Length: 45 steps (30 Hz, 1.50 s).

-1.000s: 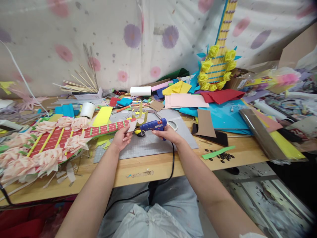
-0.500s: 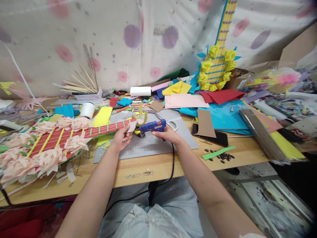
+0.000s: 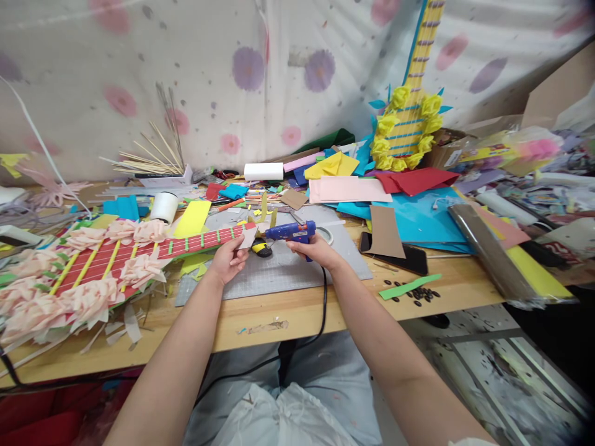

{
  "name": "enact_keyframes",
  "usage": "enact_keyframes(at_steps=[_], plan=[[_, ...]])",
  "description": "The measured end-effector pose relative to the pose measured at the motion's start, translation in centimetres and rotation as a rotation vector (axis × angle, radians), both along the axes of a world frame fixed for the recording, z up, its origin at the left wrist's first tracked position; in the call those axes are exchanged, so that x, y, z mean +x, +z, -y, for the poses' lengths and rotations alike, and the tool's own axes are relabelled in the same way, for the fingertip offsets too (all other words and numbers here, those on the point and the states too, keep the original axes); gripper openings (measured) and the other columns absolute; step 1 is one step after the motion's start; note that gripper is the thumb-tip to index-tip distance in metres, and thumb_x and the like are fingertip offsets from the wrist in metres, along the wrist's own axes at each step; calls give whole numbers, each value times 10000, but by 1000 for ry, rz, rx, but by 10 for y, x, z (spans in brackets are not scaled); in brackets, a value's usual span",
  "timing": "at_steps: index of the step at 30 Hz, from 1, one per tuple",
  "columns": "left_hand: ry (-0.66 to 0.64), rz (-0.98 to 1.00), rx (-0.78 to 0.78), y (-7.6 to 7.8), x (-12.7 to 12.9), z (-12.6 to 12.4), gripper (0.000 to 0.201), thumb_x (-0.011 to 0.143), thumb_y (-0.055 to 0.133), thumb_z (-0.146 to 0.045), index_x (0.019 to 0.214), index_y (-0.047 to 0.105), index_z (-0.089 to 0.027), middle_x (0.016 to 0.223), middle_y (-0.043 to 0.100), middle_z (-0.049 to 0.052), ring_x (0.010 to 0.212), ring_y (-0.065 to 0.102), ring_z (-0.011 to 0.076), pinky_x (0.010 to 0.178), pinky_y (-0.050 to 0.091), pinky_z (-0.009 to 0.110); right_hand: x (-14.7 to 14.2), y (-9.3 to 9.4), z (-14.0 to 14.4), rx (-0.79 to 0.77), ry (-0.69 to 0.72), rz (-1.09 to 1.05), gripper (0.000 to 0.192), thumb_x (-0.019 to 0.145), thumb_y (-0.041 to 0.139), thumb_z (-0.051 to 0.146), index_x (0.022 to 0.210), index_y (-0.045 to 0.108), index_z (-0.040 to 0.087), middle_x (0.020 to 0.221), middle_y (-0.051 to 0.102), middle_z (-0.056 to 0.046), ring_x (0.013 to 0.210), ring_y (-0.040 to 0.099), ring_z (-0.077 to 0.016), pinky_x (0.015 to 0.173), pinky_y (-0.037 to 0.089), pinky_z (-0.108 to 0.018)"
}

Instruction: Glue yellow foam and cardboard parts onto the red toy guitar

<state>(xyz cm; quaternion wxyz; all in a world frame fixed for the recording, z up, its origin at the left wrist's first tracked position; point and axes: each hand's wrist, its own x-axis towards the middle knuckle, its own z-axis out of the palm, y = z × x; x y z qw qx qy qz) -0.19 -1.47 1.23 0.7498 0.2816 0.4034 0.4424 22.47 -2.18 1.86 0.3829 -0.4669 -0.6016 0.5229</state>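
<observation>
My right hand (image 3: 313, 249) is closed around the handle of a blue hot glue gun (image 3: 292, 232), whose nozzle points left. Between the fingers of my left hand (image 3: 229, 259) is a small pale piece of card (image 3: 248, 236), close to the nozzle. Behind that card lies the neck end of a red paper guitar (image 3: 199, 241), edged with pale pink paper flowers at its body. A yellow and black tool (image 3: 261, 248) rests on the grey cutting mat (image 3: 279, 279) below the nozzle. The gun's black cord (image 3: 324, 303) hangs over the table edge.
A yellow paper guitar (image 3: 406, 130) leans at the back right. Coloured sheets (image 3: 427, 217), a phone (image 3: 413, 259) and black beads (image 3: 421, 296) lie on the right. Wooden sticks (image 3: 149, 164) and a white roll (image 3: 164, 207) stand at the back left.
The glue gun has shifted slightly right, away from the card, uncovering more of the yellow and black tool. My left hand has stayed almost still with the card.
</observation>
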Motion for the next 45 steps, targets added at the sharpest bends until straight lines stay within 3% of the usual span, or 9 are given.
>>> enact_keyframes(at_steps=[14, 23, 37, 45], plan=[[-2, -29, -1, 2, 2, 2, 267, 906, 359, -215, 685, 483, -132, 412, 357, -80, 241, 207, 12, 249, 228, 123, 0, 4, 0, 16, -98, -18, 394, 609, 690, 519, 663, 520, 168, 517, 474, 40, 448, 377, -61, 432, 284, -220], [-2, -18, 2, 4, 2, 2, 280, 906, 358, -220, 668, 478, -134, 418, 350, -79, 244, 207, 15, 248, 239, 128, 3, -3, -1, 15, 34, 52, 400, 625, 679, 527, 697, 559, 152, 521, 480, 34, 463, 394, -65, 437, 296, -210], [6, -19, -6, 3, 2, 2, 262, 897, 377, -218, 673, 480, -131, 411, 363, -76, 244, 212, 13, 249, 233, 122, 0, 3, 2, -3, -71, 2, 406, 609, 691, 534, 675, 515, 173, 496, 450, 44, 454, 364, -66, 425, 267, -219], [2, -31, 16, 2, 2, 2, 241, 891, 394, -227, 694, 494, -130, 421, 363, -78, 247, 211, 12, 251, 238, 125, 3, -2, 0, 11, 38, 33, 403, 623, 679, 525, 709, 561, 150, 513, 468, 40, 460, 394, -63, 432, 298, -206]])
